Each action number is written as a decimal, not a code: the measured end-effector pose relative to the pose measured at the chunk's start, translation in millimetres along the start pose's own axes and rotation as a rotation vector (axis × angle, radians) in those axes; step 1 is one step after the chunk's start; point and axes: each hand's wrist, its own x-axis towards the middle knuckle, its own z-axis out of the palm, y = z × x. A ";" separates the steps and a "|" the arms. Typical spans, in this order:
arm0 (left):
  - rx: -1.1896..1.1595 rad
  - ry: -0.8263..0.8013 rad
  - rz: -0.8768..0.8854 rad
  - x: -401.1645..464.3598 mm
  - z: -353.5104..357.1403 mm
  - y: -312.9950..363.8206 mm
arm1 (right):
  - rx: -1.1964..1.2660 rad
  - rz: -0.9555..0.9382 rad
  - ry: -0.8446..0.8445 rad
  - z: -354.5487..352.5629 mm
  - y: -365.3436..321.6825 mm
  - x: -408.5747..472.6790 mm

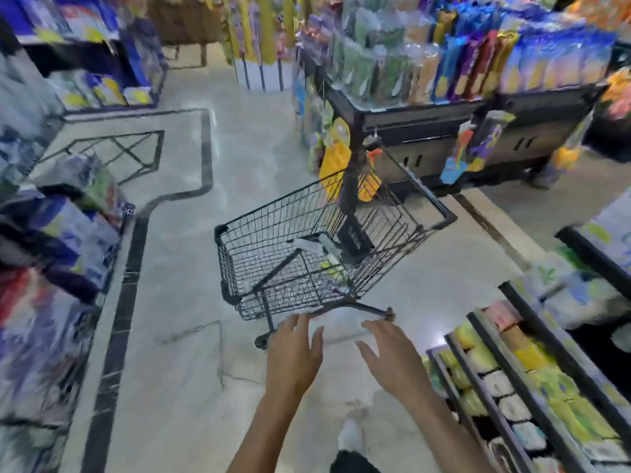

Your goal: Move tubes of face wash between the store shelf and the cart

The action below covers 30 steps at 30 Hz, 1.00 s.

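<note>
A black wire cart (pixel 273 213) stands on the pale floor in the middle of the aisle. Inside it lie a few blurred tubes, white and yellow-green (pixel 327 257). My left hand (pixel 295 349) and my right hand (pixel 392 353) reach forward with straight, spread fingers just short of the cart's handle bar (pixel 355 303). Neither hand holds anything. A store shelf (pixel 512 380) with rows of yellow and white products runs along my right.
Shelves with blue and white packs line the left (pixel 58 240). A black display stand (pixel 426 121) with hanging packets stands behind the cart. Open marble floor (pixel 191 336) with a dark border lies left of the cart.
</note>
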 end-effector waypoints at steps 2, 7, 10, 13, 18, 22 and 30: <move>0.022 -0.017 -0.032 33.3 3.8 -7.9 | 0.018 0.002 -0.047 9.4 3.8 26.3; -0.001 -0.048 -0.097 122.3 10.3 -15.2 | 0.036 -0.002 -0.124 14.1 16.1 107.6; 0.035 -0.062 -0.109 172.3 9.4 -16.3 | 0.064 0.013 -0.178 7.9 19.8 162.6; 0.051 -0.083 -0.142 219.3 13.7 -24.7 | 0.074 -0.003 -0.193 1.4 15.8 225.5; 0.027 -0.154 -0.232 272.2 31.2 -40.9 | 0.093 -0.009 -0.242 -8.8 1.0 327.1; -0.009 -0.233 -0.312 314.3 53.4 -62.3 | 0.096 0.002 -0.265 -8.7 -10.5 405.3; 0.029 -0.478 -0.266 430.5 107.9 -114.0 | 0.124 0.176 -0.384 32.3 -14.1 540.6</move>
